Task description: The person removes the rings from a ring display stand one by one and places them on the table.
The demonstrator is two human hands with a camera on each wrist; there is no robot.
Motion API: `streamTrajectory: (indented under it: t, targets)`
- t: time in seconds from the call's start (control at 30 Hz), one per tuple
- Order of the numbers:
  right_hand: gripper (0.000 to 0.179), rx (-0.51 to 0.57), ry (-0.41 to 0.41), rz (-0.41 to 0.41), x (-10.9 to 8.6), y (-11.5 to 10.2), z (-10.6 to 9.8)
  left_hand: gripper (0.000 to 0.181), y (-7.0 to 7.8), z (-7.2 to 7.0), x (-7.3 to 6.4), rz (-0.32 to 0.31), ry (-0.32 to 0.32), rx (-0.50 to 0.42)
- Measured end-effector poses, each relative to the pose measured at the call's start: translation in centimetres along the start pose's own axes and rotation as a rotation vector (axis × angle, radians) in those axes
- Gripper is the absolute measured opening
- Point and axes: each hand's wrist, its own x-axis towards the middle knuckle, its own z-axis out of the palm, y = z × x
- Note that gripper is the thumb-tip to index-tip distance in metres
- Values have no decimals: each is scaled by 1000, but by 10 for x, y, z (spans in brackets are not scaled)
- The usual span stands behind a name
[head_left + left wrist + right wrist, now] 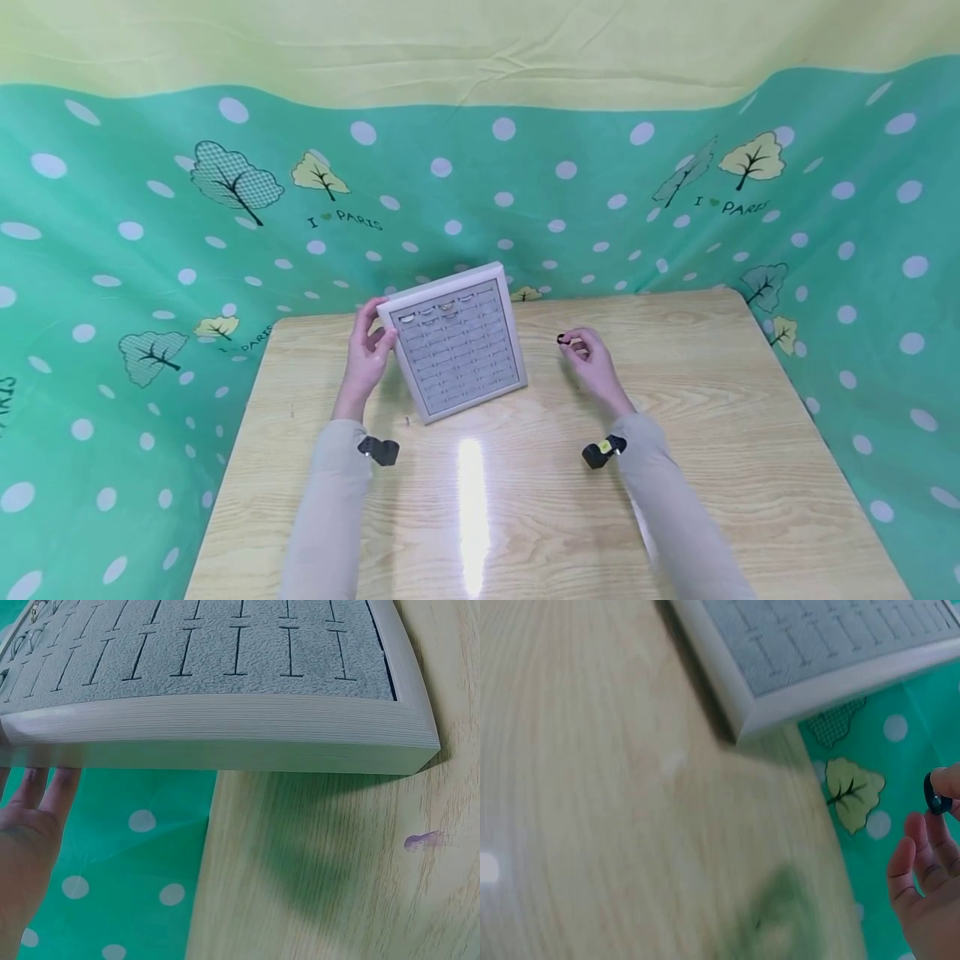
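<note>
My left hand [367, 354] grips the upper left corner of a ring display tray [472, 360], its pale frame tilted up with the lower edge on the table. Grey slotted padding fills the tray, and several rings [447, 307] sit in slots of the top rows. In the left wrist view, fingers [61, 796] reach under the tray's side. To the right of the tray, my right hand [595, 367] pinches a black ring [933, 793] between thumb and fingertip, apart from the tray. Its other fingers are loosely bent.
The wooden table [540, 483] carries a bright light reflection in the middle. A small purple mark [424, 840] shows on the wood near the tray's lower corner. A green dotted curtain [540, 183] hangs behind the table and along both sides.
</note>
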Motion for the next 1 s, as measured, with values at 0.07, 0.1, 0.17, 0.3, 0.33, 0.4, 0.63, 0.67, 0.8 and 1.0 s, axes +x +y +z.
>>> streamTrajectory:
  t: [0.07, 0.1, 0.17, 0.3, 0.33, 0.4, 0.63, 0.67, 0.8, 1.0]
  targets:
    - [14, -17, 16, 7, 0, 14, -3, 56, 0, 0, 1, -1, -1, -4]
    - [13, -22, 23, 16, 0, 20, -5, 57, 0, 0, 1, -2, -2, -4]
    - [12, -44, 31, 22, -3, 28, -8, 57, -1, 0, 1, -2, -4, 2]
    - [10, -69, 28, 40, -8, 38, -13, 57, -2, 0, 1, 3, 3, 4]
    - [10, -78, 24, 40, -9, 40, -14, 56, -3, 0, 1, 5, 4, 5]
    - [11, -87, 17, 41, -12, 44, -16, 55, -4, -1, 1, 7, 7, 3]
    - [12, -163, -16, 53, -20, 57, -24, 54, -5, -1, 1, 23, 1, 10]
    - [12, -170, -15, 59, -21, 59, -24, 54, -5, -1, 1, 27, 0, 11]
    - [12, -187, -1, 80, -25, 67, -26, 55, -4, -1, 1, 38, -2, 17]
    - [12, -201, 28, 68, -30, 77, -27, 54, -1, -1, 1, 15, 1, 21]
